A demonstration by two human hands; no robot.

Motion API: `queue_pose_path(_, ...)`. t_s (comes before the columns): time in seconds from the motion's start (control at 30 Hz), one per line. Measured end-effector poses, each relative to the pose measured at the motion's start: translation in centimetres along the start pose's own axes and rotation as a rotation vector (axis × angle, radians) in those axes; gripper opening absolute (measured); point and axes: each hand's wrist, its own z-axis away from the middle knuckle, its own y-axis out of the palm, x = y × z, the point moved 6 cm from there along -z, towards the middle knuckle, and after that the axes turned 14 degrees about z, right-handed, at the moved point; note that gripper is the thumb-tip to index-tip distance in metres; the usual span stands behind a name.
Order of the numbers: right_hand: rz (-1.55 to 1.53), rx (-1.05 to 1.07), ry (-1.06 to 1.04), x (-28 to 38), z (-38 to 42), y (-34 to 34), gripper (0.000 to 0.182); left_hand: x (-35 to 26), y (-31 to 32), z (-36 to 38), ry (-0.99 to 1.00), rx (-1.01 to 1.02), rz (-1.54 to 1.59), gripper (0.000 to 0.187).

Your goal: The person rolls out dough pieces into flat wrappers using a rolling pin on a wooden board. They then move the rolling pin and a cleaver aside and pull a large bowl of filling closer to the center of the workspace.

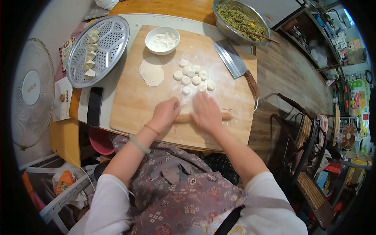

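A wooden rolling pin [182, 118] lies crosswise near the front of the floured board [129, 102]. Over its right part presses my right hand [207, 111], palm on the wood and fingers reaching forward, slightly blurred. My left hand [166, 112] is curled by the pin's left end, its fingertips closed at the edge of a pale dough piece [187, 109] that lies partly hidden between the hands. Just beyond are several small dough rounds [196, 80] dusted with flour. Thin rolled wrappers [152, 72] lie stacked to their left.
A bowl of flour [163, 40] stands at the board's back. The cleaver [232, 60] lies along its right side. Behind is a metal basin of green filling [243, 23] with chopsticks. A perforated tray [113, 47] of dumplings, a phone [94, 106] and a fan [32, 88] are leftward.
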Motion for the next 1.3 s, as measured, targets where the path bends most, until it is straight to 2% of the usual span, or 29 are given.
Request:
queue_pose_path(0.03, 0.045, -0.13, 0.075, -0.9, -1.6, -0.8, 0.065, 0.1, 0.0, -0.7, 0.004, -0.002, 0.001, 0.013)
queue_pose_path(0.1, 0.025, -0.115, 0.101, -0.7, -0.8, -1.3, 0.066, -0.1, 0.4, -1.7, 0.12, 0.019, -0.047, 0.014)
queue_pose_path(0.13, -0.001, -0.093, 0.123, -0.2, 0.1, -1.3, 0.066, 0.5, 0.6, -1.5, 0.113, 0.016, -0.042, 0.014)
queue_pose_path(0.23, -0.05, 0.099, -0.128, 2.3, 7.4, -0.4, 0.068, 1.4, 0.1, -0.3, 0.123, -0.016, -0.042, 0.014)
queue_pose_path(0.3, -0.048, 0.145, -0.143, 2.7, 7.9, -0.9, 0.069, 2.3, -0.1, 0.7, -0.139, 0.044, 0.231, 0.014)
queue_pose_path(0.37, -0.012, 0.089, -0.094, 1.1, 3.3, -0.2, 0.07, 1.6, 0.3, 0.4, -0.161, 0.127, 0.173, 0.014)
queue_pose_path(0.43, 0.03, 0.028, -0.055, 0.0, -0.3, -0.2, 0.07, 0.2, -0.2, -0.8, 0.073, -0.042, 0.024, 0.016)
queue_pose_path(0.5, -0.003, -0.146, 0.131, -1.0, -1.7, -1.0, 0.07, 0.5, 0.3, -2.0, 0.113, -0.003, -0.034, 0.016)
queue_pose_path(0.6, -0.044, 0.118, -0.049, 1.5, 4.6, 0.1, 0.069, 1.6, 0.1, -1.3, 0.102, 0.016, -0.03, 0.017)
queue_pose_path(0.67, -0.033, 0.129, -0.147, 2.9, 8.3, -0.8, 0.067, 2.0, -0.5, -0.1, 0.063, 0.003, 0.024, 0.017)
queue_pose_path(0.7, -0.005, 0.133, -0.168, 3.1, 8.8, -1.1, 0.067, 2.5, -0.4, 0.4, -0.049, 0.038, 0.104, 0.018)
queue_pose_path(0.73, -0.004, 0.131, -0.158, 2.7, 7.8, -0.7, 0.067, 3.0, -0.1, 0.6, -0.16, 0.077, 0.181, 0.018)
queue_pose_path(0.77, 0.039, 0.111, -0.107, 1.8, 5.1, -0.3, 0.066, 2.7, 0.0, 0.3, -0.156, 0.083, 0.178, 0.018)
queue_pose_path(0.83, 0.075, -0.006, 0.011, 0.2, 0.1, -0.7, 0.065, 0.7, -0.4, -0.6, 0.021, -0.002, 0.033, 0.019)
queue_pose_path(0.9, 0.025, -0.138, 0.137, -0.8, -1.5, -0.7, 0.065, 0.3, -0.3, -1.8, 0.007, 0.011, -0.018, 0.018)
queue_pose_path(0.93, 0.024, -0.137, 0.136, -0.5, -0.4, -0.7, 0.065, 0.9, 0.2, -2.0, 0.027, 0.04, -0.038, 0.018)
queue_pose_path(1.0, -0.012, 0.082, -0.022, 1.3, 3.7, -0.2, 0.065, 1.6, 0.5, -1.6, 0.044, 0.07, -0.055, 0.019)
queue_pose_path(1.07, -0.007, 0.115, -0.087, 2.8, 8.1, -0.9, 0.065, 3.4, -0.2, -0.1, -0.175, -0.017, 0.244, 0.02)
queue_pose_path(1.1, 0.001, 0.144, -0.148, 3.4, 9.2, -1.0, 0.065, 3.1, -0.3, 0.3, -0.173, -0.012, 0.24, 0.02)
queue_pose_path(1.17, -0.005, 0.11, -0.131, 2.9, 6.9, -0.6, 0.065, 2.8, -0.2, 1.3, -0.309, 0.092, 0.277, 0.02)
queue_pose_path(1.2, 0.022, 0.057, -0.079, 1.9, 4.0, -0.5, 0.065, 2.6, 0.0, 1.1, -0.308, 0.091, 0.271, 0.02)
queue_pose_path(1.27, 0.045, -0.003, -0.035, 1.3, 2.0, -0.7, 0.066, 0.8, -0.5, 0.3, -0.047, -0.041, -0.029, 0.019)
queue_pose_path(1.3, 0.019, -0.026, 0.019, 1.1, 1.3, -0.6, 0.068, 0.8, -0.4, 0.1, -0.041, -0.052, -0.04, 0.019)
